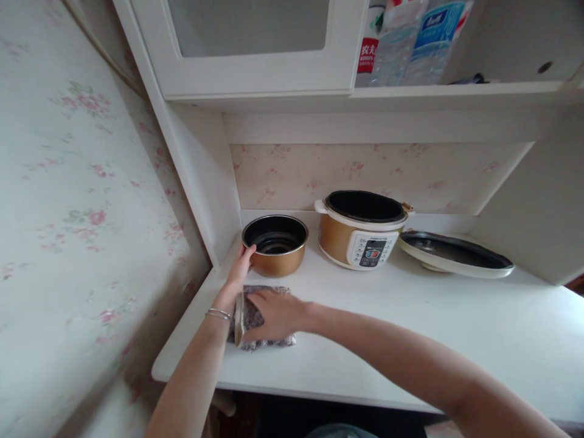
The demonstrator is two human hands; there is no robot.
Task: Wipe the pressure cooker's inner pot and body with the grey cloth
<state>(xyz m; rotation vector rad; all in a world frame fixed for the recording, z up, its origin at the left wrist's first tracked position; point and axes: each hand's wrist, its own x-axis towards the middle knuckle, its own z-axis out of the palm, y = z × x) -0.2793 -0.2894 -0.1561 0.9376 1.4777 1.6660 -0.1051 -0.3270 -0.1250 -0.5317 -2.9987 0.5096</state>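
Note:
My left hand (238,272) reaches forward and its fingers curl onto the left rim of a bronze inner pot (275,244) with a black inside, standing on the white counter (410,328). A silver bracelet sits on that wrist. My right hand (272,314) crosses over from the right and closes on a speckled grey packet (262,316) lying flat just in front of the pot. A bronze and white electric cooker (362,229) stands open to the right of the pot, with its control panel facing me.
The cooker's lid (456,253) lies upside down at the right on the counter. A white cupboard (255,48) hangs above, and an open shelf (456,91) holds water bottles (410,42). Flowered wallpaper (68,213) covers the left wall. The counter's front edge is close to me.

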